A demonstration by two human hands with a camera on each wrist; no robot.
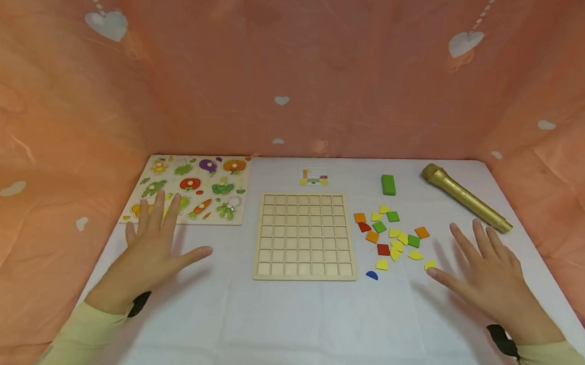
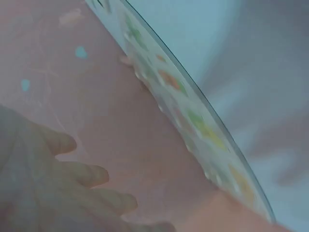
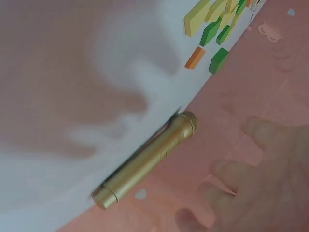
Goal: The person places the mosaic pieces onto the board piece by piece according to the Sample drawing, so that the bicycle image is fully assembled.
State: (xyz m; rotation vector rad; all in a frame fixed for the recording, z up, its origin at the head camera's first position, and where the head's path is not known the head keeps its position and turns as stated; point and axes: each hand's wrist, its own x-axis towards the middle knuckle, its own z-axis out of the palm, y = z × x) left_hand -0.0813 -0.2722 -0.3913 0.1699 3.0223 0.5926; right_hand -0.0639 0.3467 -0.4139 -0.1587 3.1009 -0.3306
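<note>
My left hand (image 1: 149, 252) is spread above the table's left side, near the lower edge of a vegetable puzzle board (image 1: 171, 192), and holds nothing. On the right, my right hand (image 1: 490, 278) is also spread and holds nothing, its thumb tip overlapping a yellow piece in the head view. Between the hands lies a wooden grid board (image 1: 306, 237) with bare square cells. Beside it are scattered flat pieces, among them a red square (image 1: 383, 249), an orange square (image 1: 422, 232) and a blue half-circle (image 1: 372, 275). The left wrist view shows the spread fingers (image 2: 87, 174) and the puzzle board's edge.
A gold microphone (image 1: 467, 199) lies at the back right. A green block (image 1: 388, 185) and a small pattern card (image 1: 314, 175) are near the back edge. Orange-pink cloth (image 1: 319, 67) with white hearts hangs around the white table (image 1: 283, 327).
</note>
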